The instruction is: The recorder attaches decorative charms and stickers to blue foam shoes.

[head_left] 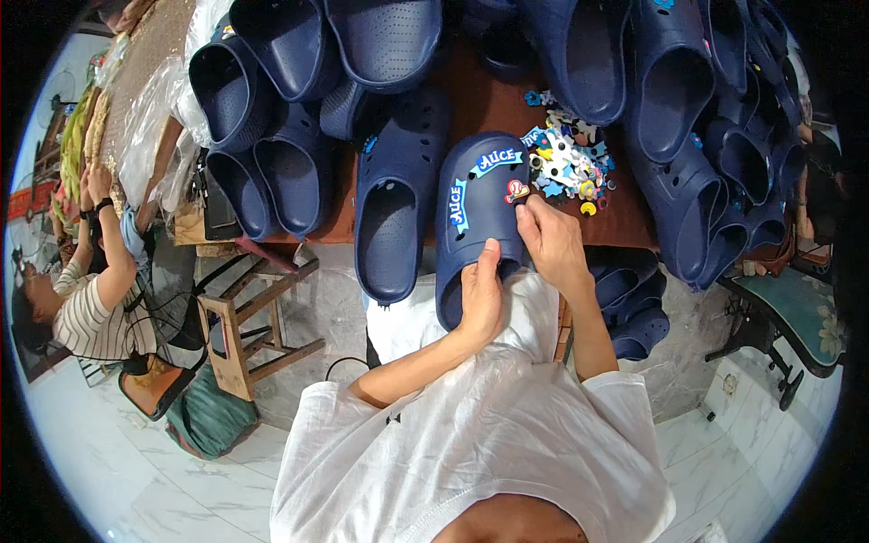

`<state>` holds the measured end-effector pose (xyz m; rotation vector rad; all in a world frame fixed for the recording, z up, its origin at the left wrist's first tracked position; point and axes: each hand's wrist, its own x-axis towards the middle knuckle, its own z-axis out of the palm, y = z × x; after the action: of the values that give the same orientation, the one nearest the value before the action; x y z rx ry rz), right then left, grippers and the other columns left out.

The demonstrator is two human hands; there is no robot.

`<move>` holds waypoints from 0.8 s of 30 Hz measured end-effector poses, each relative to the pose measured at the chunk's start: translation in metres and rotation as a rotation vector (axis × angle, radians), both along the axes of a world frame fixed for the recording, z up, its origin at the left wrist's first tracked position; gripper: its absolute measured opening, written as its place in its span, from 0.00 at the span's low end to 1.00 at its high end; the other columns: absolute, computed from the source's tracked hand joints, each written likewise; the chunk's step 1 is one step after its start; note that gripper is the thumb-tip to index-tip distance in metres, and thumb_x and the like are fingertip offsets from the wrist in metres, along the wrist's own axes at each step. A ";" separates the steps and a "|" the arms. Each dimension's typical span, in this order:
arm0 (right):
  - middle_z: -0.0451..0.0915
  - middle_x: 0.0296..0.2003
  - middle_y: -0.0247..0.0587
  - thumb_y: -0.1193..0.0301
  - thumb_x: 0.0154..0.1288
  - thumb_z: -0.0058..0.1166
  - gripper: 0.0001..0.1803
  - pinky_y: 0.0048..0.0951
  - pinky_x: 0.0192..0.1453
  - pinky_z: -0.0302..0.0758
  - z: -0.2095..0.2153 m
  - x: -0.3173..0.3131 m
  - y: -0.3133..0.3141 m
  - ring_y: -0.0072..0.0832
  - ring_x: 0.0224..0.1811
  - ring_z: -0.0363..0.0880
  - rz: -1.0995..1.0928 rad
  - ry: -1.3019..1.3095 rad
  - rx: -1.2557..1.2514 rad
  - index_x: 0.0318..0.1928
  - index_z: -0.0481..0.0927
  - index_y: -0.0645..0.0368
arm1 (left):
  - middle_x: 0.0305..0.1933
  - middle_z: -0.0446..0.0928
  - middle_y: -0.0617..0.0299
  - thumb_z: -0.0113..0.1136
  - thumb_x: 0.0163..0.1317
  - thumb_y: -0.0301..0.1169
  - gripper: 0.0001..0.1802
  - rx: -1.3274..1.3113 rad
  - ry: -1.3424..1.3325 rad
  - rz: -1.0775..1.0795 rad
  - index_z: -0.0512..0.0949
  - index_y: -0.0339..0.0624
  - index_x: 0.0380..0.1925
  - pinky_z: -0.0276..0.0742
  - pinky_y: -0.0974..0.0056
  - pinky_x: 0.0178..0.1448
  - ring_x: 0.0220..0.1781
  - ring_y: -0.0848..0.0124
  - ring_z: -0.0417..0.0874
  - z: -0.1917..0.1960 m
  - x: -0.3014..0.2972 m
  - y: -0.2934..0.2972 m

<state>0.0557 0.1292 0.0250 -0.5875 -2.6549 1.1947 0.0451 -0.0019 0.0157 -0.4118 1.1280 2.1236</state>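
Observation:
A navy foam clog (pixel 484 204) stands toe away from me over my lap, at the table's front edge. My left hand (pixel 482 294) is closed on its opening, with the thumb on the upper and the other fingers mostly hidden. Two blue-and-white banner charms sit on the clog's toe and left side. A red-and-white round shoe charm (pixel 516 191) is on the right side of the upper. The bent fingers of my right hand (pixel 552 237) pinch at its lower edge. Just beyond lies a pile of colourful shoe charms (pixel 572 161).
Another navy clog (pixel 391 204) lies to the left on the brown table (pixel 493 109). More navy clogs (pixel 674 90) crowd both sides and the back. A wooden stool (pixel 240 330) stands at left, near another person (pixel 95 271). A teal-topped chair (pixel 797 312) is at right.

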 end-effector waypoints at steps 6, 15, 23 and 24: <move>0.73 0.23 0.54 0.65 0.71 0.41 0.14 0.47 0.31 0.67 -0.008 0.004 0.000 0.54 0.27 0.73 0.017 0.102 0.094 0.31 0.69 0.61 | 0.52 0.73 0.60 0.47 0.70 0.41 0.23 0.001 -0.012 0.033 0.70 0.29 0.51 0.63 0.69 0.59 0.52 0.75 0.71 -0.001 0.002 0.002; 0.75 0.28 0.47 0.69 0.69 0.47 0.09 0.37 0.33 0.72 -0.045 0.011 0.013 0.39 0.28 0.76 -0.281 0.101 0.236 0.44 0.70 0.62 | 0.50 0.74 0.60 0.49 0.69 0.43 0.23 -0.015 0.043 0.001 0.74 0.30 0.48 0.63 0.71 0.58 0.51 0.76 0.71 -0.003 0.000 -0.001; 0.74 0.27 0.41 0.68 0.65 0.54 0.14 0.32 0.30 0.72 -0.032 0.005 0.012 0.30 0.25 0.75 -0.340 0.116 0.131 0.47 0.71 0.61 | 0.48 0.74 0.64 0.48 0.69 0.46 0.24 -0.029 0.136 -0.135 0.75 0.32 0.44 0.63 0.72 0.56 0.49 0.78 0.69 -0.009 -0.005 -0.003; 0.73 0.27 0.41 0.67 0.64 0.55 0.15 0.33 0.29 0.72 -0.026 0.004 0.010 0.31 0.24 0.75 -0.357 0.108 0.044 0.47 0.70 0.61 | 0.48 0.74 0.64 0.48 0.69 0.46 0.24 -0.032 0.138 -0.133 0.75 0.32 0.44 0.63 0.72 0.56 0.49 0.78 0.69 -0.017 -0.004 -0.004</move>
<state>0.0600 0.1393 -0.0014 -0.9139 -2.3507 1.0297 0.0407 -0.0063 -0.0014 -0.2009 1.2330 2.0452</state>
